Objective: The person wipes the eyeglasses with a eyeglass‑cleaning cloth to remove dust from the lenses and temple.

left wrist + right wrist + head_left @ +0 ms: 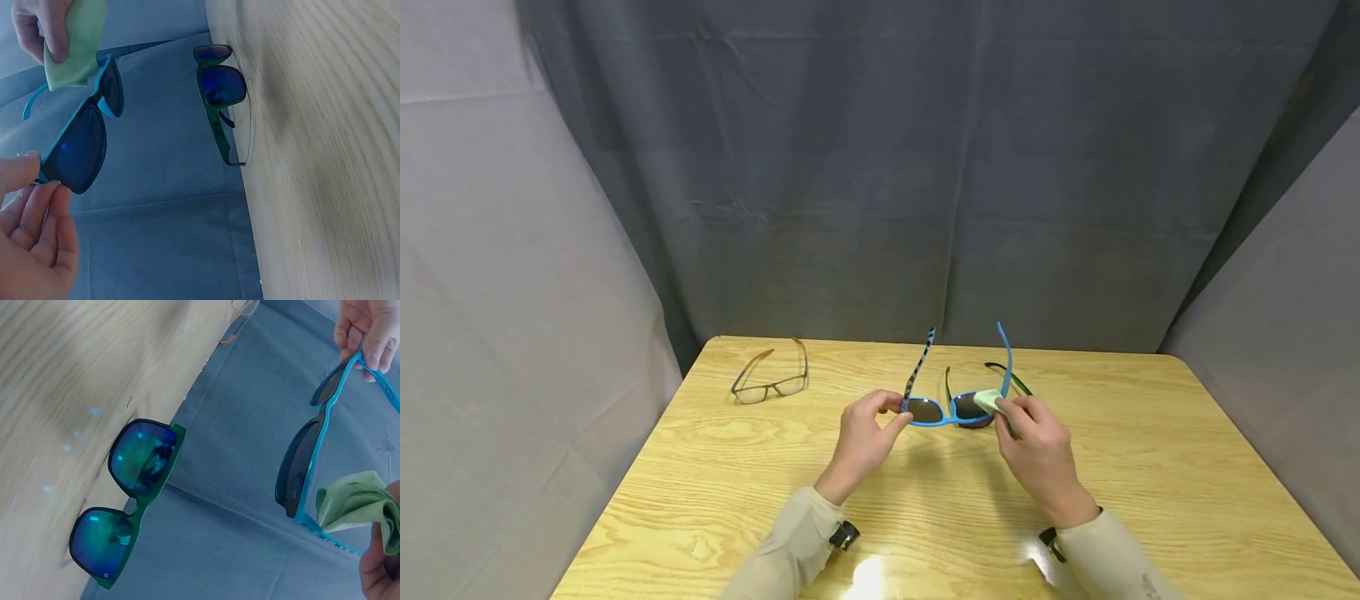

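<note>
Blue-framed sunglasses [925,411] with dark lenses are held up above the table, their temples unfolded and one patterned with dark stripes. My left hand [861,435] pinches them at the left corner, by the hinge. A folded light green cloth [351,501] is gripped between the thumb and fingers of my right hand [1042,454]. In the head view the cloth overlaps the outer part of the right lens; in the right wrist view it is beside the frame's end. Green-framed sunglasses [145,459] with mirrored blue-green lenses rest on the table behind, partly hidden in the head view.
Thin-rimmed eyeglasses [790,386] with orange-brown temple tips lie unfolded at the table's back left. The wood-grain table [700,500] ends at a dark grey curtain [850,208], with pale cloth walls [512,333] on both sides.
</note>
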A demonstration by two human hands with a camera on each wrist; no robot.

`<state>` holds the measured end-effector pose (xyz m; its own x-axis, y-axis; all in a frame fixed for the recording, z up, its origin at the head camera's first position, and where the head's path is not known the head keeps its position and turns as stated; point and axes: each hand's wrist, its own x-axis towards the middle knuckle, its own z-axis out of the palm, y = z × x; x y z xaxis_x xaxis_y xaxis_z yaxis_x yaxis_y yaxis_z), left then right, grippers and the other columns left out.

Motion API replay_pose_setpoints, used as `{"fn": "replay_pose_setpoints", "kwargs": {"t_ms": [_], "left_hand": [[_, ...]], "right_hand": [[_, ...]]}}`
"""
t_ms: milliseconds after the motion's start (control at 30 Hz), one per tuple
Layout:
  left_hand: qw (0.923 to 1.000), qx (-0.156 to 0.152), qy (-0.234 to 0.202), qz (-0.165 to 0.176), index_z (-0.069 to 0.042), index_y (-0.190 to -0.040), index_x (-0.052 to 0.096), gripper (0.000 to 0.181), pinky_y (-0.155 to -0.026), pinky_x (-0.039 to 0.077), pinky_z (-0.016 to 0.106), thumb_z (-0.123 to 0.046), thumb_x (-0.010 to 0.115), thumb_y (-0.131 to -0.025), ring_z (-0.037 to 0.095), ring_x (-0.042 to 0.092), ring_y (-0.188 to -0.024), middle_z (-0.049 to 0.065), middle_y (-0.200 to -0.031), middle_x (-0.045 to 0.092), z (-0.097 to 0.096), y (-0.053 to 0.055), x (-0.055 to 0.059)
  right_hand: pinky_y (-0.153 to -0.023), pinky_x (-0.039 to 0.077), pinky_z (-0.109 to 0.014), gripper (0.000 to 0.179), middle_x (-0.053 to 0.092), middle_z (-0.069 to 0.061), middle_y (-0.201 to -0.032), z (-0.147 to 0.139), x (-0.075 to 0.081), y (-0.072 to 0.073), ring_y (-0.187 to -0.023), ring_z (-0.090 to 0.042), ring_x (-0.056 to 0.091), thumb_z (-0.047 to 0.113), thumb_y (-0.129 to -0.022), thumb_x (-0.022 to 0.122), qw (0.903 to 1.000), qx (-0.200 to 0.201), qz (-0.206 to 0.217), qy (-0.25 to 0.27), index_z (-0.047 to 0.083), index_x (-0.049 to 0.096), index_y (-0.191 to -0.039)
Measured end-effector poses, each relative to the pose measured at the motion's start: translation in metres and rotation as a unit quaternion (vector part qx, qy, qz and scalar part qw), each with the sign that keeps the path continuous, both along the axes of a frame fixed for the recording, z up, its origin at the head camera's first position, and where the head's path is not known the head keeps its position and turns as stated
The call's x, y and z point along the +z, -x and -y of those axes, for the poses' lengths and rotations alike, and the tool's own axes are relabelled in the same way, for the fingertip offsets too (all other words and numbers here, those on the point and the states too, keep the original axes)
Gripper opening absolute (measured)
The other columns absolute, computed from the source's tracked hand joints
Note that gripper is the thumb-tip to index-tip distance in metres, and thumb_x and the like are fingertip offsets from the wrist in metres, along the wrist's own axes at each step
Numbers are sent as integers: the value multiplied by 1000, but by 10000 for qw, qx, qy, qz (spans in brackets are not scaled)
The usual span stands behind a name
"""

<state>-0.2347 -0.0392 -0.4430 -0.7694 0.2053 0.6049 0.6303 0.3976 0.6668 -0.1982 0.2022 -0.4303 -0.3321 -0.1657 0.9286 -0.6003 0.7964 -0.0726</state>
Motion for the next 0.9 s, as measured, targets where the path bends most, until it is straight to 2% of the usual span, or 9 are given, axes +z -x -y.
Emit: {"fn": "replay_pose_setpoints", "kwargs": {"t_ms": [100,200,300,467,567,667,767,900], "left_hand": [[10000,-33,42,-84,-6,-94,69,18,-73,52,34,-11,77,-79,11,63,-77,-1,-84,68,-3,-1,0],[9999,-95,22,-134,-6,-93,69,17,-72,52,36,-11,77,-78,11,63,-77,0,-83,68,-5,-1,0],[9998,-129,-38,-142,-6,-93,69,17,-72,52,36,-10,77,-79,11,63,-77,0,-83,68,-5,-2,2],[9998,-68,-205,-29,-6,-94,69,17,-74,52,34,-11,76,-80,11,63,-78,-1,-84,68,-4,-3,4],[9996,-47,-259,46,-7,-95,68,17,-75,52,31,-12,75,-81,10,63,-79,-2,-85,68,-3,-2,4],[9995,-15,-307,32,-6,-95,68,17,-75,51,30,-12,75,-81,11,63,-79,-2,-85,68,-2,-2,4],[9992,35,-399,-46,-6,-94,68,16,-74,51,30,-11,76,-80,12,63,-79,-1,-84,68,-2,-1,4],[9983,91,-559,-164,-5,-93,68,16,-73,51,31,-9,76,-80,13,63,-78,-1,-85,68,-1,0,4]], "right_hand": [[-42,45,-34,16,55,-11,-75,2,-1,2,-53,-21,53,1,-78,57,9994,-137,-13,-333,-3,71,-85],[-42,44,-33,24,53,-9,-73,5,-5,3,-53,-21,51,5,-86,48,9966,-224,98,-789,-2,71,-84],[-43,44,-32,29,53,-9,-75,7,-9,2,-58,-22,52,6,-88,43,9919,-226,291,-1219,-2,71,-86],[-49,48,-35,22,57,-15,-85,9,-10,-1,-69,-28,56,-3,-80,52,9845,-252,755,-1560,-2,71,-92],[-52,49,-38,25,59,-18,-91,10,-8,-1,-72,-32,56,-7,-73,62,9798,-264,964,-1730,-2,70,-96],[-56,49,-38,29,60,-19,-94,11,-7,-1,-72,-33,55,-8,-71,67,9744,-212,1084,-1957,-3,68,-99],[-61,49,-40,36,59,-21,-97,11,-7,-2,-74,-35,53,-9,-69,66,9701,-122,1192,-2112,-5,66,-104],[-61,46,-41,46,54,-25,-101,9,-8,-4,-75,-36,50,-13,-67,54,9697,-106,1203,-2123,-6,63,-112]]}}
